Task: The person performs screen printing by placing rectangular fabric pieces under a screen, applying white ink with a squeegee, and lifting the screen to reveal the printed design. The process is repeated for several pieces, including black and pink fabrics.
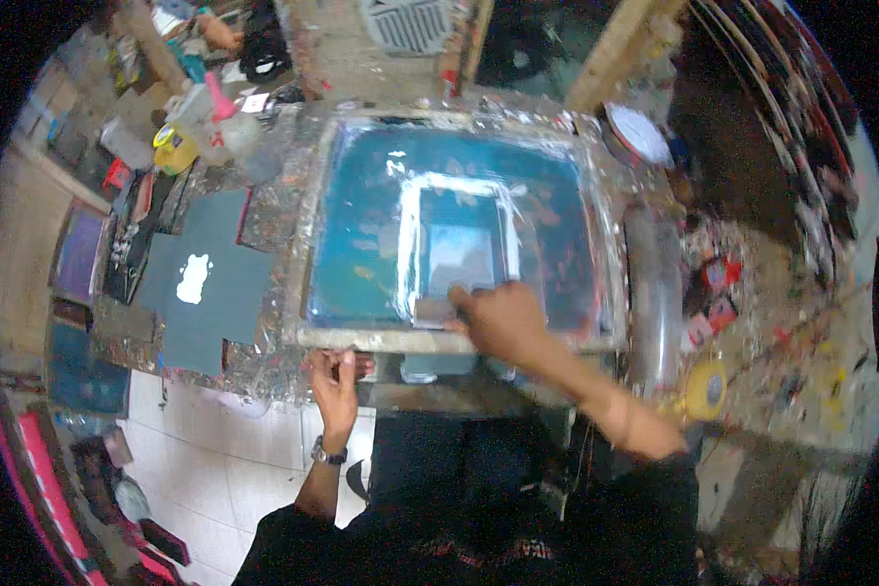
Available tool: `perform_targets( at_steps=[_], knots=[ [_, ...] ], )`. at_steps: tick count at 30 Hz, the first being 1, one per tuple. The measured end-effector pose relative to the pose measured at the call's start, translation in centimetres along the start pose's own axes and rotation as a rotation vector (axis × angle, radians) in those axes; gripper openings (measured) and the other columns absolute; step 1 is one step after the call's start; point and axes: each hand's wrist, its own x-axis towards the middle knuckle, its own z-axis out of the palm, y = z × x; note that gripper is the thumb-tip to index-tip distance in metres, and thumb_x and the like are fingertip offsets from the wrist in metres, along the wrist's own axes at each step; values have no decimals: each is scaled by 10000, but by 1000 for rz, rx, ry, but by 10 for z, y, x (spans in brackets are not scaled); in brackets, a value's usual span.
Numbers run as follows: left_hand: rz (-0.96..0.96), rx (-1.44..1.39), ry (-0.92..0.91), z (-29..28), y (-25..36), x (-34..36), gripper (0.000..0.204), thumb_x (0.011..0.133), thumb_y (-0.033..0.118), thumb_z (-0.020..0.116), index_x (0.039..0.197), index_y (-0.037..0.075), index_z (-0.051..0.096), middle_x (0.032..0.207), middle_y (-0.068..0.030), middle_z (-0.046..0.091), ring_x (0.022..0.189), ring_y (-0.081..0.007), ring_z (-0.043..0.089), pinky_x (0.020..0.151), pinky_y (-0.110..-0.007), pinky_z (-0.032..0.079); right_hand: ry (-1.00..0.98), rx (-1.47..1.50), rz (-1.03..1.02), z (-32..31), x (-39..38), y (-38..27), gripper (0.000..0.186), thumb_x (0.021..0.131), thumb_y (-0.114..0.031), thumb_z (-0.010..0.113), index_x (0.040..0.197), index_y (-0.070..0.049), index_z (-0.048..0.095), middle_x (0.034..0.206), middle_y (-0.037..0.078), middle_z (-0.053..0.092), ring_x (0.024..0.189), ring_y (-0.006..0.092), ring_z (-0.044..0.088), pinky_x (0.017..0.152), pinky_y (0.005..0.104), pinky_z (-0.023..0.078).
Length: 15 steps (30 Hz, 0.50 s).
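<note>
A screen-printing frame [308, 337] with a teal mesh lies flat in front of me, with a pale taped border around the rectangle at its middle. My right hand [508, 320] is closed on a small squeegee [432, 313], which rests on the mesh near the frame's front side. My left hand [334, 379] is at the front left edge of the frame, thumb up and fingers apart, with nothing visible in it. Left of the frame lies a dark grey cut-out card sheet [227, 249] bearing a white fruit-shaped print. Whatever lies beneath the mesh is mostly hidden.
A yellow tub [174, 149] and a pink-topped bottle [221, 103] stand at the back left. On the right are a roll of clear film [654, 293], a roll of yellow tape [705, 389] and a round container [639, 135]. The worktop is stained with paint.
</note>
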Motion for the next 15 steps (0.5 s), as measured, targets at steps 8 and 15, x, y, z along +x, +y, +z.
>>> perform_targets(
  at_steps=[8,15],
  knots=[
    [-98,-170,-23,-1,-1,4,345,1076,301,503,1082,-42,464,916,-225,682,768,-287,733,678,-372,629,416,-145,27,16,126,75,321,933,-386,655,1111,-123,609,758,103,704,714,334,699,1004,598,412],
    [-299,-143,8,-3,17,10,311,1040,220,591,1067,-58,456,834,-217,686,708,-268,723,608,-374,629,-227,68,-45,-28,95,42,415,874,-415,711,1115,-84,639,877,194,717,825,404,702,781,534,532]
  ],
)
